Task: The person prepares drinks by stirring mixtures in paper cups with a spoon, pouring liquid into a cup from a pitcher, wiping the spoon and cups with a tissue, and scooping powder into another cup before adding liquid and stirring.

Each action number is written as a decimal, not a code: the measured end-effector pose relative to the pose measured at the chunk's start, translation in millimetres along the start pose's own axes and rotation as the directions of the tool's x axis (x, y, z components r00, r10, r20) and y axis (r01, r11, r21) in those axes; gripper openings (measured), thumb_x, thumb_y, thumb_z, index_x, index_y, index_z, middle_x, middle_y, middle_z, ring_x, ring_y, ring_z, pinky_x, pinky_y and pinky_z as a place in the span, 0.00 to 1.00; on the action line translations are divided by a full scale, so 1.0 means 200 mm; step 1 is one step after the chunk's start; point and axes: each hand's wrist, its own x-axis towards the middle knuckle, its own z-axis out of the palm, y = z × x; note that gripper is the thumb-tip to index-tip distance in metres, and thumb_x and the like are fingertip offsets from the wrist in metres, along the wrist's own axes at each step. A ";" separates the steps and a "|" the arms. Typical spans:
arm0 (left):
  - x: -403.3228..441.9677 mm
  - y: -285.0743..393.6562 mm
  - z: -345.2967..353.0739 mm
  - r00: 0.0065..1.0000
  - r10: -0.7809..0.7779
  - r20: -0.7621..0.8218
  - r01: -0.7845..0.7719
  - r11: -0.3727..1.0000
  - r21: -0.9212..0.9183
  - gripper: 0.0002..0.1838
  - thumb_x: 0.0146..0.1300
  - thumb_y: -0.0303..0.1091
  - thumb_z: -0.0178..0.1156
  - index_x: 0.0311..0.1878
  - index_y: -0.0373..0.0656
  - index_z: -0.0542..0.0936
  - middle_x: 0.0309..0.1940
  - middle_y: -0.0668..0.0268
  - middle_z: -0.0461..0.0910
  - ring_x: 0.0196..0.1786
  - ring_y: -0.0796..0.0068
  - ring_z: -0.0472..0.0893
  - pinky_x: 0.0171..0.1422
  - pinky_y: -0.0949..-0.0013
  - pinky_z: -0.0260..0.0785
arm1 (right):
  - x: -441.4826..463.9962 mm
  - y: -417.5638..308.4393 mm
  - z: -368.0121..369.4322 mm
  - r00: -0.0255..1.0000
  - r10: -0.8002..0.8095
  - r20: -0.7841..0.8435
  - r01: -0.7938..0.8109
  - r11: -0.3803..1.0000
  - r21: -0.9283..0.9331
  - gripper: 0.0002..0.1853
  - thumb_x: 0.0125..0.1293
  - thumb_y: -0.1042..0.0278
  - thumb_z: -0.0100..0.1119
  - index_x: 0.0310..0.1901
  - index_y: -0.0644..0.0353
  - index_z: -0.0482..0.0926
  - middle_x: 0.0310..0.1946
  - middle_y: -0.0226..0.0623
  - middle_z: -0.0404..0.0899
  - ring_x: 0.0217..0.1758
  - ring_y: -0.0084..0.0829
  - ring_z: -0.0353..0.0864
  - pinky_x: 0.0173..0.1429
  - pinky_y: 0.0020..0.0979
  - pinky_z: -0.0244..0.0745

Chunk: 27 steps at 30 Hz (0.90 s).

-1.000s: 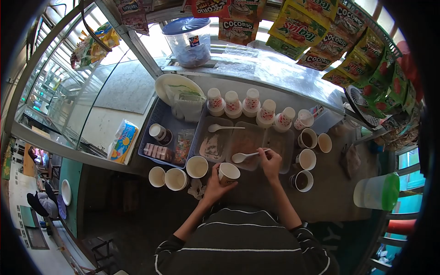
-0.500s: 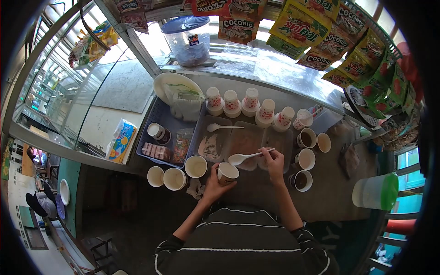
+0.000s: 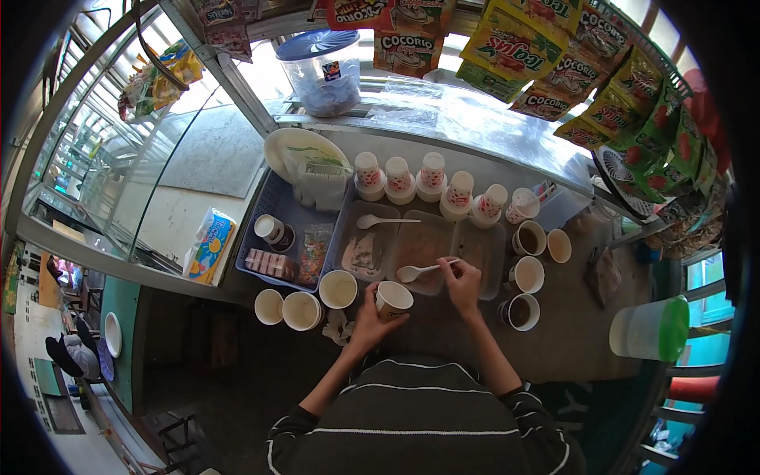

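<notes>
My left hand (image 3: pixel 370 323) is wrapped around a white paper cup (image 3: pixel 393 298), its mouth tipped up towards me. In my right hand (image 3: pixel 464 285) a white plastic spoon (image 3: pixel 417 273) is pinched by the handle. The spoon's bowl is over the near part of a clear tub (image 3: pixel 426 224) of brownish powder, just beyond the cup; whether it touches the powder I cannot tell. To the left, a second spoon (image 3: pixel 388 220) lies across a tub (image 3: pixel 348 271) with pale pinkish powder. Another clear tub (image 3: pixel 497 237) stands at the right.
Open paper cups (image 3: pixel 302 309) stand left of my hand. Cups with dark contents (image 3: pixel 523 313) are at the right. Upturned cup stacks (image 3: pixel 432 174) line the back. A blue basket (image 3: pixel 252 237) holds packets. A green-lidded container (image 3: pixel 649 330) stands far right; sachets (image 3: pixel 518 39) hang above.
My right hand has shifted slightly left and down, and the spoon's bowl has moved away from the cup's rim over the middle tub. The left hand and cup stay nearly still.
</notes>
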 end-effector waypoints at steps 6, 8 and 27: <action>0.00 0.00 0.00 1.000 0.001 -0.008 -0.001 1.000 -0.030 0.46 0.44 0.41 0.74 0.62 0.41 0.56 0.52 0.51 0.72 0.55 0.56 0.74 0.58 0.59 0.67 | 0.02 0.10 0.03 0.999 -0.004 -0.040 0.008 0.994 0.109 0.12 0.58 0.61 0.63 0.33 0.63 0.84 0.15 0.30 0.75 0.19 0.14 0.69 0.24 0.22 0.62; 0.00 0.00 0.00 1.000 0.010 -0.009 -0.010 0.999 -0.043 0.46 0.44 0.41 0.74 0.62 0.41 0.56 0.52 0.52 0.72 0.55 0.56 0.74 0.57 0.59 0.67 | 0.01 0.10 0.02 0.999 0.004 -0.040 0.000 0.994 0.106 0.12 0.59 0.62 0.63 0.34 0.64 0.84 0.16 0.30 0.77 0.20 0.14 0.70 0.25 0.21 0.63; 0.01 -0.04 0.02 1.000 0.015 -0.006 -0.015 1.000 -0.015 0.46 0.43 0.42 0.74 0.61 0.41 0.56 0.51 0.51 0.72 0.54 0.54 0.75 0.57 0.58 0.68 | 0.01 -0.05 -0.03 0.993 0.093 -0.069 -0.071 0.959 0.276 0.11 0.62 0.65 0.60 0.35 0.66 0.82 0.21 0.30 0.80 0.24 0.14 0.73 0.28 0.20 0.66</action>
